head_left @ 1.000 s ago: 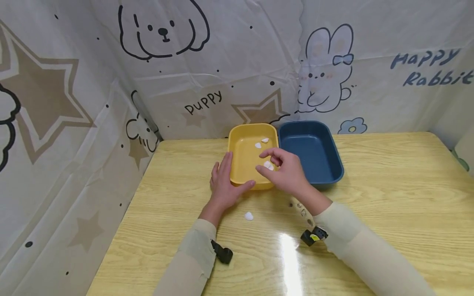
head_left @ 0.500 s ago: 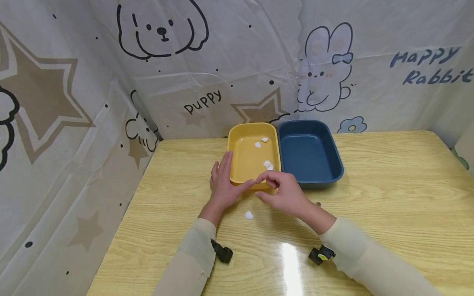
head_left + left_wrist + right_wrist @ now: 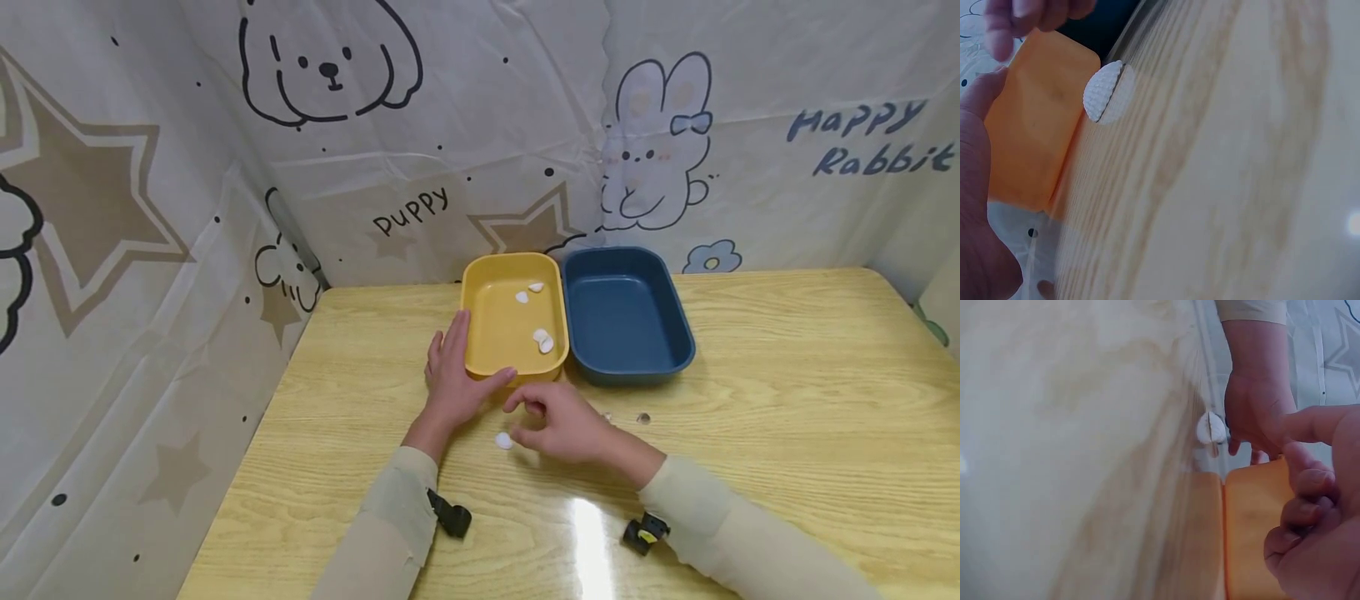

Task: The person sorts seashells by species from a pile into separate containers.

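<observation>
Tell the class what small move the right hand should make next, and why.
Probably pinch the white ribbed seashell on the table: the right hand has thumb and forefinger parted near it, while similar shells lie in the yellow tray.

Left tray [image 3: 495, 329] is sitting far on the table [image 3: 787, 417], right tray [image 3: 626, 325] standing just right of it, backdrop [image 3: 450, 142] hanging behind. Far shell pair [image 3: 522, 297] and near shell pair [image 3: 546, 343] are lying in left tray's right half. Left hand [image 3: 455, 379] is touching that tray's near-left corner; loose shell [image 3: 503, 441] is lying nearer, right hand [image 3: 564, 425] hovering just right of it.
</observation>
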`<state>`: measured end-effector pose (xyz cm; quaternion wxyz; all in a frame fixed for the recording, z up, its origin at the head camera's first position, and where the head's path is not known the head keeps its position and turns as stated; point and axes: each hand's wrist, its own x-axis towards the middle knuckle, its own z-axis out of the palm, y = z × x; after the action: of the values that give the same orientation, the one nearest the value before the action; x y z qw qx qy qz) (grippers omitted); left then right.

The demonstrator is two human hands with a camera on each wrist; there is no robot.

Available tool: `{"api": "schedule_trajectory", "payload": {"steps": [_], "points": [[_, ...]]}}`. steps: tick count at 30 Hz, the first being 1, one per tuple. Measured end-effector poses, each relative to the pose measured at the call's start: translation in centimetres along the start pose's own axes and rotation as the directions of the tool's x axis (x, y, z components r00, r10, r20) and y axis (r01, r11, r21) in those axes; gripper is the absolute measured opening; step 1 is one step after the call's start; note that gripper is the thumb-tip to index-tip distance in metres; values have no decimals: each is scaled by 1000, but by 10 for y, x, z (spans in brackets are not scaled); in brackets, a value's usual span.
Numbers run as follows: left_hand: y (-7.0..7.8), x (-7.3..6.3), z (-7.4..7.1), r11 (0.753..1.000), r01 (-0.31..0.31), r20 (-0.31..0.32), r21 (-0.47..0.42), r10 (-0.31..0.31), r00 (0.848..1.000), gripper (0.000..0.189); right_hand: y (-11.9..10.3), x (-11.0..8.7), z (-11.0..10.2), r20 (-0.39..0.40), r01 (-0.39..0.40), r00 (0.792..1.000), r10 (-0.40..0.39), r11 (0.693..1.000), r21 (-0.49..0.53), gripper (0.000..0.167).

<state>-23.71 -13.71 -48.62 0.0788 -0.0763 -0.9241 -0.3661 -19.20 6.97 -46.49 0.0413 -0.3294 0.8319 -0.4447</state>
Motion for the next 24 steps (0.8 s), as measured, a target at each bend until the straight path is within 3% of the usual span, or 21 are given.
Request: {"api": "schedule_trajectory", "payload": {"steps": [7,17,24], "points": [[0,0,1,1000,16,5,9,-16,1000,114,9,5,7,95,-31,995,34,999,-27,28],[0,-1,0,1000,19,7,1,-19,1000,113,16,7,12,194,43,980,-38,999,-22,28],[0,-1,0,1000,18,8,5,-19,1000,113,18,8,14,206,77,977,-60,994,-71,21]]}}
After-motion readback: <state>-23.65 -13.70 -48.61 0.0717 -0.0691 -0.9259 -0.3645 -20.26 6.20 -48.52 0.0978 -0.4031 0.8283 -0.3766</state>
